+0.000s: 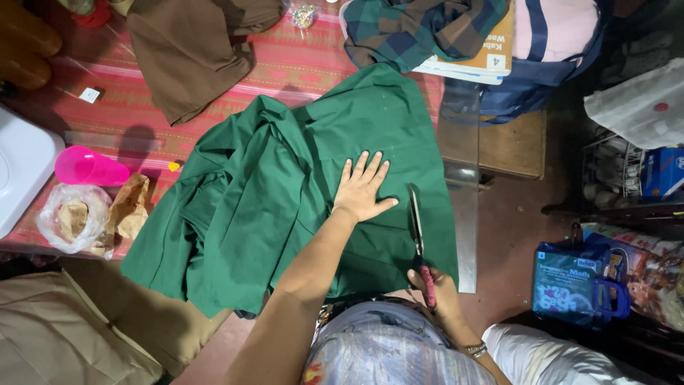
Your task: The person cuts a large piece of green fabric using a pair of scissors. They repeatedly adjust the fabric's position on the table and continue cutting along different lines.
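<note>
Scissors set along the right edge of a green cloth, one hand flat beside the blades

The green cloth (285, 185) lies spread over the table (107, 107), its near edge hanging toward the person. The left hand (362, 189) rests on it palm down, fingers open and spread, pointing away from the body, forearm reaching in from below. Just to its right the scissors (417, 235) lie with their long axis running away from the body, blades on the cloth, tips level with that hand's thumb. The right hand (438, 292) is closed around the red handles, wrist bent low at the cloth's near edge, so it is the nearer hand to the tool
</note>
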